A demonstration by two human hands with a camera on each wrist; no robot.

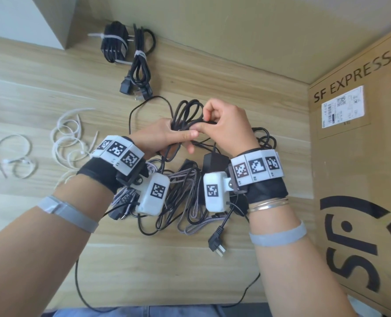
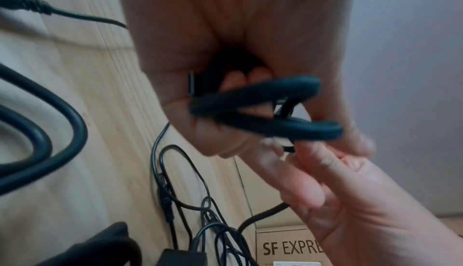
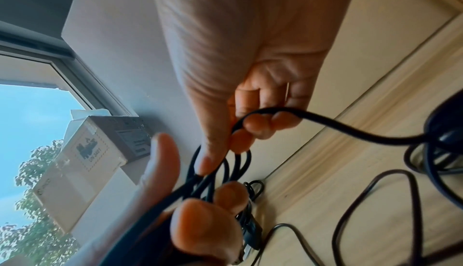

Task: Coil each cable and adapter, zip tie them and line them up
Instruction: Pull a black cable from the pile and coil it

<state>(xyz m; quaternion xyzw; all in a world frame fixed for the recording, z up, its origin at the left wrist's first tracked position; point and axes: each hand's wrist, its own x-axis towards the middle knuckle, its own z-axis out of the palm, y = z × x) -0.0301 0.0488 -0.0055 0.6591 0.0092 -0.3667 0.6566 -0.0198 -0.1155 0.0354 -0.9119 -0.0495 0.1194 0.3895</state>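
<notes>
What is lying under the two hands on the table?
Under the left hand and right hand lies a tangle of loose cables, black and braided grey, with a black adapter. The wrist cameras cover the tangle's middle.

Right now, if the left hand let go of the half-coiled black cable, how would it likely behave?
The black cable would probably spring loose: its loops fan apart above the left hand and carry no tie. It looks floppy, since its free end sags from the right hand to the table. Likely light, as fingers alone pinch it.
</notes>
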